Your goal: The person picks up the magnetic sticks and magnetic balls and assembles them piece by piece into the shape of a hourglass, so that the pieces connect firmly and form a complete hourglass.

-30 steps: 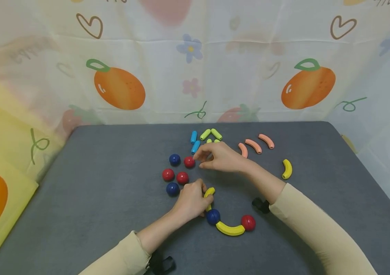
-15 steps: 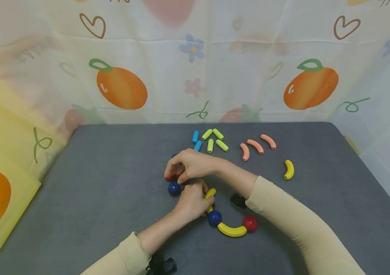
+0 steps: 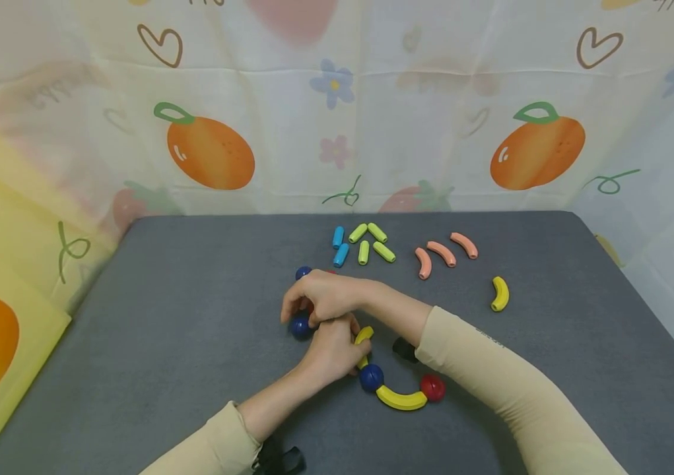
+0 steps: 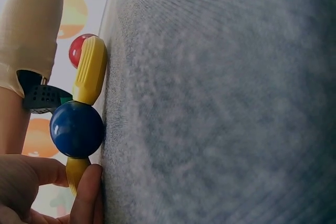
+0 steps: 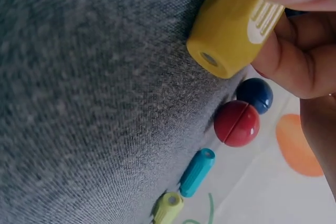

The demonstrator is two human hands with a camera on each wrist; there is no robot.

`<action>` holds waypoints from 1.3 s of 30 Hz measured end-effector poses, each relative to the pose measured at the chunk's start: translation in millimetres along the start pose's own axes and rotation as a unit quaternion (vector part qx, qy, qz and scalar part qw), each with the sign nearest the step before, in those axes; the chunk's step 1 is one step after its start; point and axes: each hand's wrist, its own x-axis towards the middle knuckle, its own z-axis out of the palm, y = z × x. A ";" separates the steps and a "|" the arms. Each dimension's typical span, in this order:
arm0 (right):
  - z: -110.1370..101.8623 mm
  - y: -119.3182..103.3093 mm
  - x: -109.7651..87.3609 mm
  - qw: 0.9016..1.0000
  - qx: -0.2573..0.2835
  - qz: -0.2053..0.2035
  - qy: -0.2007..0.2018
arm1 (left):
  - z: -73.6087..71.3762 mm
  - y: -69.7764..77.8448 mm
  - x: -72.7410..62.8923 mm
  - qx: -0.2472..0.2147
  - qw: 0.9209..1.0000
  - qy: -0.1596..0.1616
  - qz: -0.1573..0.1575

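Note:
My left hand (image 3: 331, 346) pinches a curved yellow magnetic rod (image 3: 363, 336) between thumb and fingers. The rod's lower end meets a blue ball (image 3: 371, 377), followed by a second curved yellow rod (image 3: 401, 398) and a red ball (image 3: 432, 387), all in one chain. In the left wrist view the pinched yellow rod (image 4: 77, 171) shows under the blue ball (image 4: 77, 129). Just above my left hand, my right hand (image 3: 331, 293) reaches down with bent fingers over the loose balls, thumb and fingertips around a blue ball (image 3: 300, 326); I cannot tell whether it grips one.
Beyond the hands lie blue rods (image 3: 341, 254), several light green rods (image 3: 363, 252) and curved pink rods (image 3: 441, 253). One yellow rod (image 3: 500, 294) rests at the right. Another blue ball (image 3: 303, 272) peeks out behind my right hand. A patterned cloth (image 3: 289, 145) hangs behind the grey table (image 3: 182, 316).
My right hand has come left and toward me, from beside a red ball to over the nearer loose balls. My left hand keeps its pinch on the yellow rod in place.

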 end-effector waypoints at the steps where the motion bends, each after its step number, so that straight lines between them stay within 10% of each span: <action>1: 0.5 0.1 0.2 1.000 -0.003 -0.003 0.000 | 0.2 -0.1 -0.1 -0.001 1.000 0.000 0.000; 24: 2.7 -4.5 4.8 0.997 -0.073 0.009 -0.038 | 2.7 0.9 0.1 0.007 1.000 -0.001 0.002; 39: -23.3 6.2 -35.9 0.994 0.027 0.011 0.106 | 1.2 3.6 1.4 0.030 0.999 0.020 -0.026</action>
